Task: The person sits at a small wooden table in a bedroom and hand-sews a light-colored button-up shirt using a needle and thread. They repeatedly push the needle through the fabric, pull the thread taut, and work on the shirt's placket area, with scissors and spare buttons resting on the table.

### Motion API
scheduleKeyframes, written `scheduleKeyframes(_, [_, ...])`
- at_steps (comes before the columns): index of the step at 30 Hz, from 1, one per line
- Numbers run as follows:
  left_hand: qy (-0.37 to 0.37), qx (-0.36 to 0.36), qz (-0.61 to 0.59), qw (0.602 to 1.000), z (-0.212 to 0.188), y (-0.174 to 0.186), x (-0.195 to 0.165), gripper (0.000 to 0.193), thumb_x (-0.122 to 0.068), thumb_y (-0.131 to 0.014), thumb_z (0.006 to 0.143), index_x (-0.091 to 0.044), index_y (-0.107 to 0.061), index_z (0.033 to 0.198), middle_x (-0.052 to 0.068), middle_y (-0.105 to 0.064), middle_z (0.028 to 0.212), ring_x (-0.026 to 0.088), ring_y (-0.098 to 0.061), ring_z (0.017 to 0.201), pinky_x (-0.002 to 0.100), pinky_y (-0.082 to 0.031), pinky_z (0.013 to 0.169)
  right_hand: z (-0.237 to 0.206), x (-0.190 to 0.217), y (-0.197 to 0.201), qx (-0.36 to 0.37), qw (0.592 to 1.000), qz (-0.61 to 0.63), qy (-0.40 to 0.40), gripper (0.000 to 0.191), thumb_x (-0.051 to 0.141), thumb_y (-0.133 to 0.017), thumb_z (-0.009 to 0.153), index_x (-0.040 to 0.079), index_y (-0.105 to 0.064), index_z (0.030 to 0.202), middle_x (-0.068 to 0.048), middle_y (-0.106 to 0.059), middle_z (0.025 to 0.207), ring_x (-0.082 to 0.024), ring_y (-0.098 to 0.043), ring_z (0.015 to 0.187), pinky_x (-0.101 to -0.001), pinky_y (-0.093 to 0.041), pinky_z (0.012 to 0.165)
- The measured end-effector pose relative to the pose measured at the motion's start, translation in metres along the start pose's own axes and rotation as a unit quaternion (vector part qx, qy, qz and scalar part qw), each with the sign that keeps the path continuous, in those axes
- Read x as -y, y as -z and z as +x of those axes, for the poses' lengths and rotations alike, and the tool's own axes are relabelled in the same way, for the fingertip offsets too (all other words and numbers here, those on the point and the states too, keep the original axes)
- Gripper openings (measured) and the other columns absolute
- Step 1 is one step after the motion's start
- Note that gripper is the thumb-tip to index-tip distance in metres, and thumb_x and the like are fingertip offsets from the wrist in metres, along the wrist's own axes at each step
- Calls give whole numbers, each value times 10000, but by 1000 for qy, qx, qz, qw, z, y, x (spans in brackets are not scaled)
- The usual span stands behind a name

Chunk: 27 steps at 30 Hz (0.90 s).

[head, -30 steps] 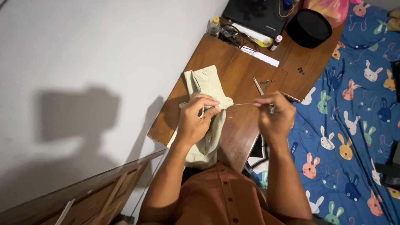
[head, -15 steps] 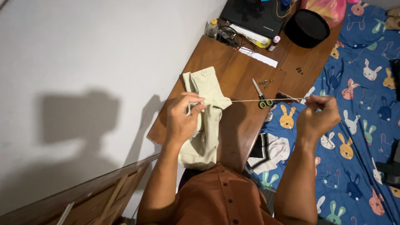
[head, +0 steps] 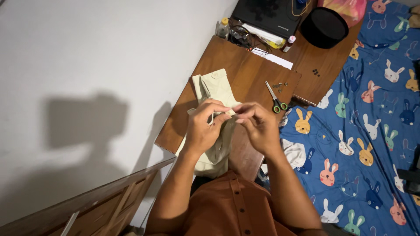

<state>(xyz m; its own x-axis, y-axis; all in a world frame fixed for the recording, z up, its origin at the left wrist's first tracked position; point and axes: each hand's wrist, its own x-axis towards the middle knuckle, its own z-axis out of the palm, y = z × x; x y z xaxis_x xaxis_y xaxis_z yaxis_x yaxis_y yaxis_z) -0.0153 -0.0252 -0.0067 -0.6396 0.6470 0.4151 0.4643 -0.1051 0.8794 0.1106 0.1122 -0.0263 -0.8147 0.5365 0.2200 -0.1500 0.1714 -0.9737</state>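
The left hand (head: 204, 126) is curled over the pale green garment (head: 214, 94) that lies on the wooden desk (head: 245, 72), its fingers pinching a fold of the cloth near the middle. The right hand (head: 258, 124) has its fingertips drawn together right against the left's, pinching something too fine to make out from here, perhaps a needle or thread; I cannot tell which.

This looks like hand sewing, and to do it well the cloth should be kept flat and taut between the left fingers, while the right works close to the fabric with small, steady pulls so nothing puckers or tangles.

Neither hand is spread; both are nearly closed, thumb against forefinger, and they touch or almost touch each other above the garment. The lower part of the cloth hangs off the desk edge toward the person's lap.

Just beside the right hand lie green-handled scissors (head: 276, 98), with a few small dark buttons (head: 280, 85) near them. A bunny-patterned blue sheet (head: 367, 131) lies alongside.
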Motion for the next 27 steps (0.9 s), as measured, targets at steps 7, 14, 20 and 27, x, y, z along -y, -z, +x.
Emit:
scheduleKeyframes(7, [-2,15,-9,1000,0,0,-2,174,-3,-781,876,-19,-689,1023,92,-684,1011,233,-688,942,326,-549,815,6,21,-9,-41,975,-196,91,154,-158,-725,831,-23,-656,856,-100,-694,860,-189,-712,808,-290,-548,709])
scheduleKeyframes(14, [-4,40,10,999,1,0,-7,171,-29,-784,869,-32,-698,1017,82,-687,1020,230,-691,939,328,-541,784,4,27,-4,-62,969,-214,104,210,-231,-632,811,-23,-641,836,-94,-696,861,-209,-746,819,-289,-593,702])
scheduleKeyframes(20, [-6,64,35,997,-2,-2,-3,143,-32,-784,867,-56,-728,996,74,-692,1010,228,-695,932,334,-542,774,-1,18,6,-79,953,-284,71,193,-184,-731,794,-42,-600,781,-116,-628,779,-206,-703,731,-309,-532,626])
scheduleKeyframes(27, [-7,9,-2,1000,1,10,8,165,45,-716,882,-29,-680,1025,99,-693,1042,225,-733,924,311,-622,783,4,6,35,-145,957,-249,47,197,-205,-679,827,-10,-654,843,-76,-696,868,-121,-658,765,-242,-476,657])
